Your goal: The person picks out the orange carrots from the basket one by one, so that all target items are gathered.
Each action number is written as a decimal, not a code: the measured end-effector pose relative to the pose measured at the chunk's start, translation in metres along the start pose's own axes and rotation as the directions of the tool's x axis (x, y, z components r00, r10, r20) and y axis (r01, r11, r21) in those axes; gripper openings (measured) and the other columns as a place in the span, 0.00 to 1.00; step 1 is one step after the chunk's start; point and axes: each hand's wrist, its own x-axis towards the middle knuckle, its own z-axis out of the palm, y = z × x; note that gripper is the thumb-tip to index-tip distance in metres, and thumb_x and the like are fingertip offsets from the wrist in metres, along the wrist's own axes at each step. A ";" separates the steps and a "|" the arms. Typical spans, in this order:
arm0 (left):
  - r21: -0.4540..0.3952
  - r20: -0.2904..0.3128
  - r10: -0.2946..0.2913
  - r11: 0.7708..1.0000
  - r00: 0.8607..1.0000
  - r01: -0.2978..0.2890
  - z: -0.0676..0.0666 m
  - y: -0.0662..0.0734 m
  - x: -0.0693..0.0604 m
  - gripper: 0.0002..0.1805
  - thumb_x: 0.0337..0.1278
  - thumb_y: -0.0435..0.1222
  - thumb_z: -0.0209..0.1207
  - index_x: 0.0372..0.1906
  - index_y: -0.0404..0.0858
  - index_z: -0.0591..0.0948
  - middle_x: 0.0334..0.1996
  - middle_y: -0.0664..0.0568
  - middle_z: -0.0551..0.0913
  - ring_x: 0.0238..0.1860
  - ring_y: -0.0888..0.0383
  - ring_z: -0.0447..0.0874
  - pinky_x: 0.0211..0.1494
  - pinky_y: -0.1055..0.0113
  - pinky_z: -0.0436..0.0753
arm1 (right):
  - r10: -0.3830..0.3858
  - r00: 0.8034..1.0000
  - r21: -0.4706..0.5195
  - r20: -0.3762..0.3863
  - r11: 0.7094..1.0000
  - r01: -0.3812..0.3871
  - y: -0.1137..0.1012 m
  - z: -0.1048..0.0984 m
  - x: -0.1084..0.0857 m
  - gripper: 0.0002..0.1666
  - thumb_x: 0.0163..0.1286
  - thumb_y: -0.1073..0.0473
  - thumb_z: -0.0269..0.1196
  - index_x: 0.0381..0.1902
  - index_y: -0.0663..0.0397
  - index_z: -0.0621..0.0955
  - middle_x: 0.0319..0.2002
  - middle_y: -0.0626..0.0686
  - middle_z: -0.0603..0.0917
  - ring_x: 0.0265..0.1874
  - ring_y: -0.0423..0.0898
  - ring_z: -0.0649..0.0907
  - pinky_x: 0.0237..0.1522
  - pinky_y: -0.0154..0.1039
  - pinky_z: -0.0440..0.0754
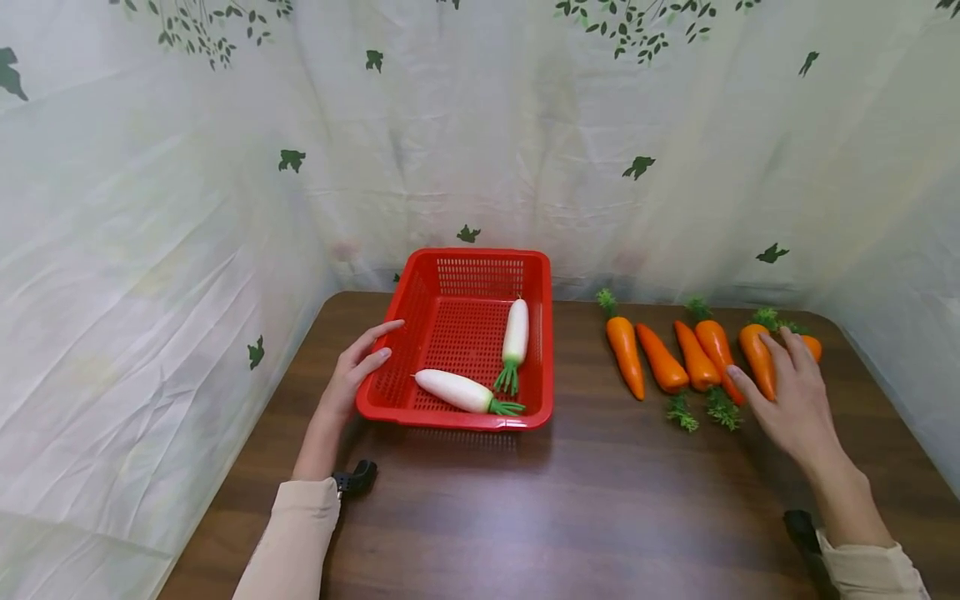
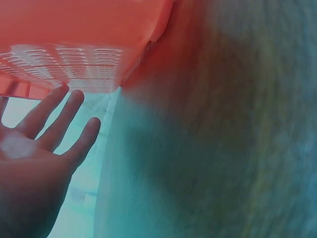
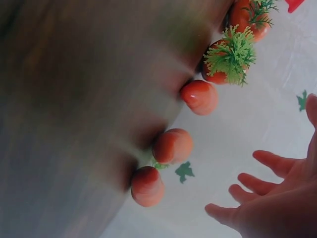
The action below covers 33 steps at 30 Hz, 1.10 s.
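Note:
Two white radishes (image 1: 453, 391) with green tops lie inside a red plastic basket (image 1: 456, 421), one along the front and one at the right side. My left hand (image 1: 352, 367) is at the basket's left edge, fingers extended; the left wrist view shows them spread beside its slotted wall (image 2: 89, 62). Several orange carrots (image 1: 625, 357) with leafy green tops lie in a row on the right. Over the rightmost ones hovers my right hand (image 1: 798, 408), its fingers spread and nothing held. Part of the last carrot (image 1: 812, 347) is hidden behind those fingers.
A brown wooden table (image 1: 600, 500) carries everything. Pale curtains (image 1: 525, 167) printed with leaves and birds hang behind it and on both sides, close to the table's edges. The basket stands near the back edge, left of the carrots.

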 end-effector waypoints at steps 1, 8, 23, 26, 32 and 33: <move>0.000 0.002 -0.001 1.000 1.000 0.001 0.000 0.000 0.000 0.28 0.79 0.44 0.55 0.79 0.51 0.69 0.74 0.48 0.71 0.65 0.42 0.78 0.56 0.59 0.90 | 0.007 1.000 0.001 0.000 1.000 -0.007 0.000 0.000 0.000 0.45 0.80 0.42 0.59 0.79 0.69 0.61 0.82 0.72 0.49 0.80 0.76 0.50 0.78 0.77 0.44; 0.005 0.011 0.009 1.000 1.000 -0.009 0.001 0.001 0.003 0.29 0.79 0.43 0.55 0.79 0.52 0.69 0.74 0.48 0.71 0.66 0.41 0.77 0.57 0.59 0.89 | 0.037 0.999 -0.013 -0.022 0.999 -0.037 0.000 -0.006 -0.001 0.47 0.81 0.40 0.57 0.81 0.67 0.59 0.82 0.73 0.48 0.80 0.78 0.48 0.78 0.78 0.39; -0.002 0.019 0.002 1.000 1.000 -0.002 0.003 0.003 0.008 0.28 0.79 0.43 0.54 0.79 0.51 0.69 0.75 0.48 0.70 0.66 0.42 0.77 0.56 0.60 0.90 | 0.089 0.996 -0.171 0.025 0.982 -0.083 0.005 -0.010 0.000 0.55 0.78 0.29 0.52 0.84 0.61 0.52 0.85 0.68 0.37 0.84 0.68 0.36 0.74 0.79 0.25; -0.002 0.015 -0.001 1.000 1.000 0.001 0.003 0.000 0.005 0.29 0.79 0.42 0.55 0.79 0.51 0.69 0.75 0.49 0.70 0.66 0.42 0.77 0.57 0.59 0.89 | 0.094 0.995 -0.180 0.036 0.980 -0.086 0.007 -0.010 0.002 0.56 0.78 0.28 0.52 0.85 0.60 0.51 0.85 0.68 0.37 0.84 0.68 0.35 0.73 0.80 0.24; -0.006 0.010 0.001 1.000 1.000 -0.001 0.000 0.001 0.001 0.29 0.79 0.42 0.54 0.79 0.50 0.68 0.75 0.47 0.70 0.66 0.41 0.77 0.56 0.59 0.89 | 0.092 0.994 -0.167 0.054 0.983 -0.082 0.003 -0.003 0.002 0.55 0.78 0.29 0.52 0.85 0.59 0.50 0.85 0.68 0.36 0.84 0.68 0.35 0.72 0.81 0.24; -0.007 0.010 0.001 1.000 1.000 -0.001 -0.001 0.001 0.001 0.29 0.79 0.42 0.54 0.80 0.50 0.68 0.75 0.47 0.70 0.66 0.41 0.77 0.56 0.59 0.89 | 0.091 0.994 -0.168 0.054 0.982 -0.081 0.002 -0.002 0.002 0.55 0.78 0.29 0.52 0.85 0.59 0.51 0.85 0.68 0.36 0.84 0.68 0.35 0.72 0.81 0.24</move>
